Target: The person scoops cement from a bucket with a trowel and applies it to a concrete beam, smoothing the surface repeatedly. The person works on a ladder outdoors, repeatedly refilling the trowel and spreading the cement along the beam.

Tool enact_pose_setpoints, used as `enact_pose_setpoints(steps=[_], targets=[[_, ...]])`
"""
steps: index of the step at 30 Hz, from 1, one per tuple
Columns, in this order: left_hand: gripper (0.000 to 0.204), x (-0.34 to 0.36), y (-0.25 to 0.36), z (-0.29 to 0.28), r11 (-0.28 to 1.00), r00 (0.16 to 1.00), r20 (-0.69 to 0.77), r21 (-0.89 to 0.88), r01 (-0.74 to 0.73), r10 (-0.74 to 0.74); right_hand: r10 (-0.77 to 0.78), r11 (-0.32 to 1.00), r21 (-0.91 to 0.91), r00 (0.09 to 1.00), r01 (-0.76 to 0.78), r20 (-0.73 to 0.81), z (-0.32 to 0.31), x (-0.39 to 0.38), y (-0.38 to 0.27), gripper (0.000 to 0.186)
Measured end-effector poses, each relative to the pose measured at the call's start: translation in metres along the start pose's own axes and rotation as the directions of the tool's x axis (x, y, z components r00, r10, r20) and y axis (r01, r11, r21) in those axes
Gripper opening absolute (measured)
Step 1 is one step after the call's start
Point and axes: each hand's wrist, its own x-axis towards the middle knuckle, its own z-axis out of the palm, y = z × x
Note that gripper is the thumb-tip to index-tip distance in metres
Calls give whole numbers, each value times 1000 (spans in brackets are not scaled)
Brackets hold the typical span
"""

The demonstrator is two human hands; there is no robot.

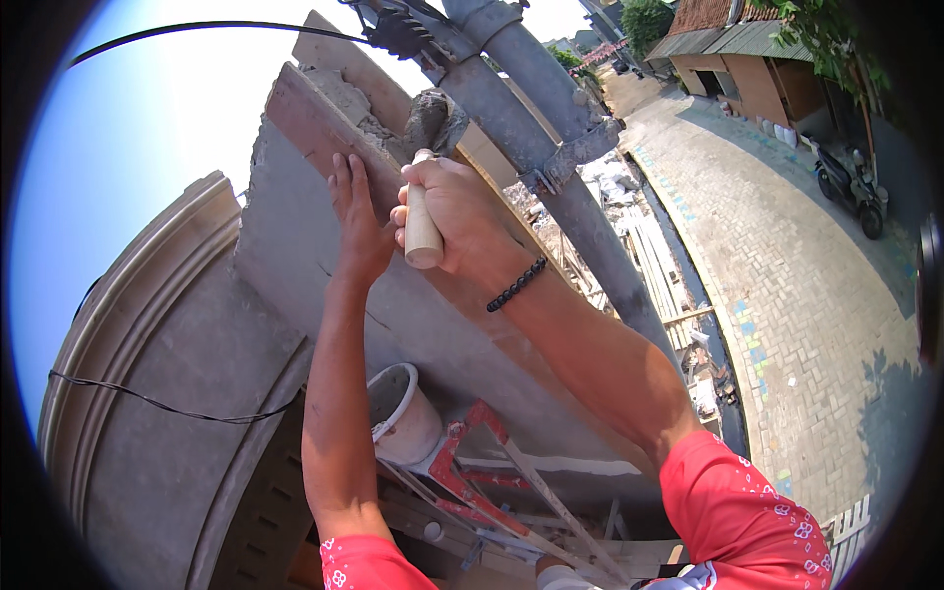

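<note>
My right hand [452, 211] is wrapped round the pale wooden handle of a trowel [423, 236]. Its grey, mortar-smeared head lies at the top of the wall, in the gap between two boards. Wet-looking grey mortar [339, 96] fills part of that gap. My left hand [359, 216] rests with fingers stretched out on the outer face of the near wooden board [315, 123], just left of the trowel. The far board [369, 74] stands behind the mortar.
Thick grey pipes [521, 108] rise close beyond the wall. Below my arms, a mortar-stained white bucket [408, 413] sits by a red and white ladder [482, 423]. A black cable [216, 24] crosses overhead. Far below on the right are a paved street [787, 246] and a parked motorbike [851, 187].
</note>
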Motion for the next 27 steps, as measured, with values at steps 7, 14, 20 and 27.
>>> enact_pose_setpoints(steps=[7,14,20,27], targets=[[99,-1,-8,1,1000,999,37,-17,18,-17,-69,996,-54,998,69,-11,8,18,2,19],[100,-1,-4,-4,991,991,53,-52,-121,124,-168,527,-845,986,94,5,29,28,8,46],[93,0,-20,0,933,937,8,-96,-347,349,77,-152,-979,989,136,125,44,15,-9,71],[91,4,-8,5,989,989,13,-33,-146,147,-8,-152,-911,922,382,388,23,9,-17,45]])
